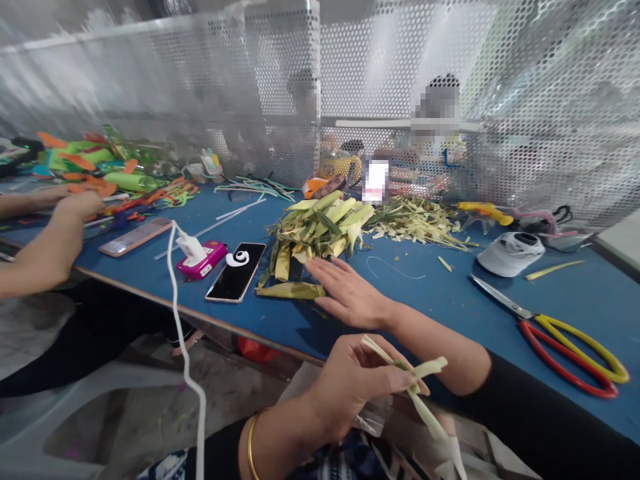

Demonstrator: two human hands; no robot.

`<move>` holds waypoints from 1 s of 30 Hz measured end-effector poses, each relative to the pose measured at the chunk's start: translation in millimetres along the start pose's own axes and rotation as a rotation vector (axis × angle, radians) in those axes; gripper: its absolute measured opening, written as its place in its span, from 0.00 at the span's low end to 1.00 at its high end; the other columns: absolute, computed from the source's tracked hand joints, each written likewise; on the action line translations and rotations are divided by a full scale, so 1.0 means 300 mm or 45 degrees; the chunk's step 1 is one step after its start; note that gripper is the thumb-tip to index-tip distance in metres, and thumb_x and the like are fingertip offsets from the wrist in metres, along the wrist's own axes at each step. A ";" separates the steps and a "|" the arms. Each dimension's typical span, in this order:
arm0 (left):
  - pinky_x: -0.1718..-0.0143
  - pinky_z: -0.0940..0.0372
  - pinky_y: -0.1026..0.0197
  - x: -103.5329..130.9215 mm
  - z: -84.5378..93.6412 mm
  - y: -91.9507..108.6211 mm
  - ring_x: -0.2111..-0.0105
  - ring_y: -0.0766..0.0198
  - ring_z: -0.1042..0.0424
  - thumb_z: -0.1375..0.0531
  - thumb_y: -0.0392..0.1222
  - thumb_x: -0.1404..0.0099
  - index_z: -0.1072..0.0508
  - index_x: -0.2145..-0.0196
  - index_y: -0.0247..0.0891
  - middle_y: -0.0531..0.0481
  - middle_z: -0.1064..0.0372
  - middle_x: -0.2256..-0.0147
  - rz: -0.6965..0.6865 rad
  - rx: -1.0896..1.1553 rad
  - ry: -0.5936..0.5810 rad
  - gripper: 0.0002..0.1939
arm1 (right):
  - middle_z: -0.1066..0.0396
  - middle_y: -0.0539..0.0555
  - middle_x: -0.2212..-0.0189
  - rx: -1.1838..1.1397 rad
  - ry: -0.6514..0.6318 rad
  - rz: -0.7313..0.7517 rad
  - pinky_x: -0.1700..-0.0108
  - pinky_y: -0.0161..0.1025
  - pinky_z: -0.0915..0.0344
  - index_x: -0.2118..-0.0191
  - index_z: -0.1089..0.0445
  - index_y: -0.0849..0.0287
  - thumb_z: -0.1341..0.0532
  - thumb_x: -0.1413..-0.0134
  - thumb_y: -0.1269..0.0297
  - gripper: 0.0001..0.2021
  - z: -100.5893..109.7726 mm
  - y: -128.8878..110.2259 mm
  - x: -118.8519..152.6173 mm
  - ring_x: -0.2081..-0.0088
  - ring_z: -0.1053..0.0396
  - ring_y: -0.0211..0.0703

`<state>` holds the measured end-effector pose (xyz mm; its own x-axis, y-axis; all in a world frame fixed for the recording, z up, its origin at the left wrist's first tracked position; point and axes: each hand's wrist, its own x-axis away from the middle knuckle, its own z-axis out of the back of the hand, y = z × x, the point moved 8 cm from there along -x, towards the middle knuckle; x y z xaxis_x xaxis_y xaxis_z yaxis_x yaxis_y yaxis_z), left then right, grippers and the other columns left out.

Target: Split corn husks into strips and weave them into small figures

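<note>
My left hand (345,377), with a gold bracelet at the wrist, pinches folded pale green corn husk strips (429,368) near the table's front edge. One strip end hangs down to the right. My right hand (353,293) reaches across in front of it, fingers stretched out and apart, at the front of a heap of corn husks (325,223). Its fingertips are close to a yellowish husk piece (293,291); whether they touch it I cannot tell. Scissors (533,317) with red and yellow handles lie open-bladed on the right.
Left of the husks lie a phone (236,272) with white earphones, a pink power socket (202,261) with a white cable, and another phone (137,237). A co-worker's arms (53,233) work at far left. A white thread spool (511,253) stands right; a perforated screen (375,67) lines the back.
</note>
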<state>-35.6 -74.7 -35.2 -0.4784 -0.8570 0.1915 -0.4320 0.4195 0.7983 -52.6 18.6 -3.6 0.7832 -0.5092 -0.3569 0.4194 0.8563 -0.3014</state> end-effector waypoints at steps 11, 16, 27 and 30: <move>0.67 0.39 0.63 -0.212 -0.109 0.105 0.74 0.66 0.32 0.33 0.39 0.53 0.23 0.78 0.36 0.47 0.24 0.75 -0.099 -0.269 0.024 0.05 | 0.25 0.55 0.75 -0.765 0.823 -1.073 0.64 0.43 0.32 0.70 0.26 0.59 0.33 0.59 0.47 0.18 0.207 0.425 0.450 0.70 0.28 0.47; 0.66 0.38 0.63 -0.399 -0.052 0.146 0.73 0.67 0.31 0.32 0.37 0.54 0.22 0.76 0.35 0.49 0.26 0.76 -0.085 -0.248 0.151 0.05 | 0.26 0.55 0.73 -1.218 0.849 -0.963 0.62 0.43 0.31 0.68 0.26 0.57 0.45 0.48 0.36 0.27 0.256 0.393 0.455 0.68 0.28 0.46; 0.67 0.35 0.63 -0.480 0.041 0.101 0.76 0.69 0.32 0.30 0.36 0.56 0.27 0.79 0.34 0.52 0.30 0.79 0.091 -0.270 0.185 0.08 | 0.30 0.48 0.78 -1.130 0.840 -0.916 0.67 0.37 0.35 0.75 0.29 0.58 0.31 0.58 0.55 0.12 0.259 0.390 0.437 0.74 0.33 0.37; 0.64 0.34 0.63 -0.481 0.032 0.092 0.74 0.67 0.30 0.31 0.38 0.53 0.24 0.77 0.34 0.49 0.26 0.75 0.155 -0.200 0.136 0.07 | 0.30 0.48 0.79 -0.958 0.862 -0.890 0.68 0.37 0.36 0.74 0.30 0.58 0.35 0.54 0.57 0.10 0.273 0.388 0.442 0.74 0.34 0.37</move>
<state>14.2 63.5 -46.4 -0.4325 -0.8331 0.3448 -0.2476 0.4774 0.8431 137.7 57.9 -13.5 0.0061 -0.9724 -0.2334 0.1085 0.2326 -0.9665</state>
